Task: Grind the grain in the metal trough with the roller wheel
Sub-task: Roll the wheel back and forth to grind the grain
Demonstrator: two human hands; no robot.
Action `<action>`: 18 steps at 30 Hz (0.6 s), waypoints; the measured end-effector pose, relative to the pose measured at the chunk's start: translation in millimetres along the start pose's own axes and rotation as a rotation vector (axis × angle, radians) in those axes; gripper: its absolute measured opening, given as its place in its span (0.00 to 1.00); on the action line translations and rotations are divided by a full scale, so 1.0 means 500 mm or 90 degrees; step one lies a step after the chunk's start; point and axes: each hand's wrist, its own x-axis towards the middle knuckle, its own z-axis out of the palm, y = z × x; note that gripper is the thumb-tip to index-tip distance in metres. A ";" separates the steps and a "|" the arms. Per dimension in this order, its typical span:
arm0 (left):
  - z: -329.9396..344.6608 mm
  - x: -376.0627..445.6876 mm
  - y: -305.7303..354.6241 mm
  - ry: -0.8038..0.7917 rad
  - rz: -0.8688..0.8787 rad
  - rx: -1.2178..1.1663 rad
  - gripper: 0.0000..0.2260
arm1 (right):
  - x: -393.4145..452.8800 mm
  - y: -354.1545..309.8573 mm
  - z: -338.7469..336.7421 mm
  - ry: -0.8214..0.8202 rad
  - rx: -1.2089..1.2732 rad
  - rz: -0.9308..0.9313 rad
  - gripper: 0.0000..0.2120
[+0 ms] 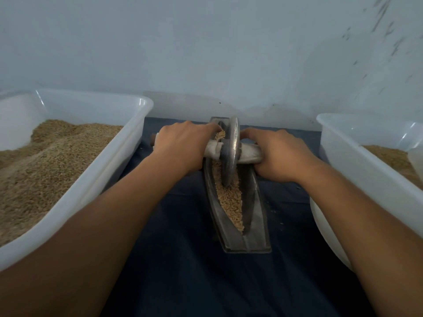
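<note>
Both hands are on the tool, and this is the grinding stroke itself. The roller wheel (231, 152) stands upright on its rim in the far half of the metal trough (238, 202), which lies lengthwise on a dark blue cloth (183, 271). The left hand (183, 147) has its grip curled over the left end of the axle handle (212, 151); the right hand (281, 156) wraps the right end just as firmly. Grain (230, 200) lines the channel, mostly on the near side of the wheel, with a little heaped behind it. Still coarse by the look of it, so plenty left to do. Next up, I reckon: draw the wheel back toward the body through that near grain, pressing evenly on both ends so it stays upright in the groove. White tubs of grain sit left (128, 143) and right (343, 161).
</note>
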 end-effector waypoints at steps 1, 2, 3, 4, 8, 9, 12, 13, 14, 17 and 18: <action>0.000 0.000 -0.001 -0.002 0.003 -0.005 0.29 | 0.000 -0.001 -0.001 -0.003 -0.004 0.001 0.30; 0.000 -0.001 -0.003 -0.001 0.006 -0.006 0.29 | -0.001 -0.002 -0.002 -0.007 -0.009 0.002 0.30; 0.001 -0.002 -0.004 0.002 0.010 -0.003 0.30 | -0.001 -0.004 -0.002 -0.012 -0.014 0.003 0.30; 0.002 -0.002 -0.004 0.005 0.014 0.000 0.31 | -0.002 -0.005 -0.002 -0.017 -0.017 0.005 0.31; 0.005 0.001 -0.004 0.011 0.018 -0.008 0.31 | -0.003 -0.006 -0.007 -0.033 -0.023 0.014 0.31; 0.006 0.001 -0.004 0.010 0.020 -0.008 0.31 | -0.003 -0.006 -0.008 -0.037 -0.023 0.017 0.31; 0.007 0.002 -0.006 0.007 0.017 -0.009 0.31 | -0.004 -0.009 -0.011 -0.029 -0.027 0.019 0.31; 0.007 0.002 -0.005 0.002 0.015 -0.007 0.31 | -0.005 -0.010 -0.011 -0.027 -0.028 0.017 0.31; 0.008 0.003 -0.004 -0.003 0.013 -0.004 0.31 | -0.006 -0.011 -0.011 -0.028 -0.028 0.014 0.30; 0.014 0.004 -0.005 -0.001 0.010 0.005 0.28 | -0.006 -0.007 -0.008 -0.029 -0.042 0.024 0.27; 0.017 0.004 -0.007 0.002 0.004 0.004 0.27 | -0.006 -0.005 -0.007 -0.017 -0.059 0.033 0.27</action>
